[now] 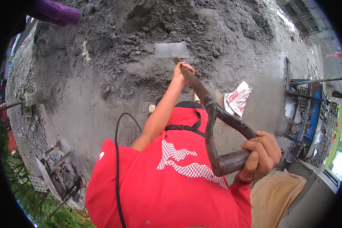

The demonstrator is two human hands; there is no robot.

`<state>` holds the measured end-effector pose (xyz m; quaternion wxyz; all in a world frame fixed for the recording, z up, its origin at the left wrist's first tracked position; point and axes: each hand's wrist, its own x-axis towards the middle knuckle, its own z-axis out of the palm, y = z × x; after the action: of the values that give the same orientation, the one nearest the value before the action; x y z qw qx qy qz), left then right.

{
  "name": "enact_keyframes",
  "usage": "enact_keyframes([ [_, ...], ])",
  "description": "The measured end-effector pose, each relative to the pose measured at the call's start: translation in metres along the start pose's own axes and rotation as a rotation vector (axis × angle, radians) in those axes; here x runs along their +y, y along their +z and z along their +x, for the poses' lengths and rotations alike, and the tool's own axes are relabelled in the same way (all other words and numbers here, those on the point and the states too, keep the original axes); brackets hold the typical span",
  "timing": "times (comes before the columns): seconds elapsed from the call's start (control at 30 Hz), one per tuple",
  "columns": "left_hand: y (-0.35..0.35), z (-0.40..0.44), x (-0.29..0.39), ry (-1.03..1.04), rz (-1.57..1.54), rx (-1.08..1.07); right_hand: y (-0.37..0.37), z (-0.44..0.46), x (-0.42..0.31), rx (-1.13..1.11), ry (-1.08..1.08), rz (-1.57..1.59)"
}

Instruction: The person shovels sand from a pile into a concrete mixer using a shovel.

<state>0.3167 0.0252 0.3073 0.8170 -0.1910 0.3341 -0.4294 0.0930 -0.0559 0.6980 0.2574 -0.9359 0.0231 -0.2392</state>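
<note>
A shovel [197,88] runs from the lower right up toward the middle of the head view. My right hand [260,155] is wrapped around the grip of its D-shaped handle, close to the camera. Farther down, my left hand [183,72] closes around the shaft just above the blade. The pale metal blade [171,49] lies against a heap of damp grey sand or mortar mix [140,41], its front edge touching loose clumps.
A crumpled white and red sack [238,98] lies on the grey ground right of the shovel. A blue metal frame [313,110] with bars stands at the right. Wooden scraps [60,171] sit at lower left. Purple cloth [59,13] enters at upper left. A black cable [117,163] hangs by my chest.
</note>
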Motion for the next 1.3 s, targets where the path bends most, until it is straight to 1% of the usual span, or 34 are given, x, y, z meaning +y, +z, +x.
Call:
enact_keyframes([
  [0.1,0.031,0.017,-0.01,0.254,0.538,0.257,0.021,0.016,0.005,0.065,-0.029,-0.034],
  [0.13,0.039,0.014,-0.009,0.316,0.775,0.402,0.04,0.024,0.013,0.078,-0.038,-0.041],
  [0.17,0.038,0.013,0.009,0.378,0.871,0.461,0.075,0.032,0.029,0.138,-0.055,0.004],
  [0.2,0.027,0.012,0.038,0.439,0.965,0.522,0.117,0.041,0.049,0.124,-0.03,-0.009],
  [0.23,0.025,0.008,0.059,0.497,1.055,0.581,0.176,0.051,0.08,0.182,-0.044,-0.019],
  [0.27,0.031,-0.012,0.064,0.544,1.058,0.581,0.237,0.062,0.106,0.178,-0.018,-0.063],
  [0.3,0.033,-0.04,0.063,0.59,1.062,0.588,0.307,0.059,0.142,0.09,0.019,-0.152],
  [0.37,0.039,-0.08,0.058,0.681,1.101,0.541,0.365,0.046,0.14,0.11,-0.06,-0.109],
  [0.43,0.059,-0.107,0.056,0.839,1.165,0.515,0.381,0.05,0.115,0.107,-0.048,-0.076],
  [0.47,0.058,-0.119,0.052,0.914,1.169,0.522,0.391,0.053,0.108,0.11,-0.06,-0.038],
  [0.57,0.072,-0.117,0.057,1.297,1.475,0.338,0.399,0.056,0.083,0.129,-0.099,-0.026],
  [0.63,0.072,-0.114,0.076,1.426,1.923,0.655,0.404,0.055,0.073,0.072,-0.06,-0.039],
  [0.67,0.073,-0.114,0.079,1.398,2.025,0.766,0.408,0.058,0.071,0.093,-0.046,-0.058],
  [0.77,0.081,-0.11,0.08,1.432,2.087,0.64,0.41,0.054,0.073,0.096,-0.031,-0.083],
  [0.8,0.091,-0.107,0.073,1.5,2.125,0.607,0.411,0.057,0.076,0.101,-0.029,-0.088],
  [0.9,0.104,-0.093,0.063,1.547,2.018,0.498,0.401,0.07,0.08,0.116,0.012,-0.08],
  [0.93,0.109,-0.087,0.062,1.704,1.991,0.453,0.395,0.077,0.079,0.121,0.005,-0.078],
  [0.97,0.112,-0.083,0.058,1.721,1.944,0.474,0.396,0.08,0.08,0.122,0.012,-0.102],
  [1.03,0.116,-0.072,0.069,1.785,1.942,0.458,0.4,0.095,0.084,0.169,-0.032,-0.1],
  [1.1,0.137,-0.026,0.093,1.847,1.971,0.362,0.424,0.128,0.117,0.229,-0.03,-0.161],
  [1.13,0.135,-0.019,0.101,1.844,2.01,0.354,0.433,0.126,0.122,0.231,0.001,-0.181],
  [1.17,0.154,-0.014,0.096,1.889,2.026,0.351,0.436,0.136,0.126,0.229,0.076,-0.166],
  [1.2,0.163,-0.006,0.097,1.802,2.005,0.411,0.434,0.153,0.125,0.254,0.097,-0.203],
  [1.23,0.18,0.004,0.101,1.814,2.011,0.425,0.438,0.167,0.128,0.316,0.076,-0.221],
  [1.27,0.188,0.003,0.107,1.8,2.033,0.466,0.44,0.172,0.124,0.259,0.122,-0.268],
  [1.3,0.181,-0.007,0.11,1.773,2.057,0.518,0.435,0.173,0.111,0.217,0.134,-0.24],
])
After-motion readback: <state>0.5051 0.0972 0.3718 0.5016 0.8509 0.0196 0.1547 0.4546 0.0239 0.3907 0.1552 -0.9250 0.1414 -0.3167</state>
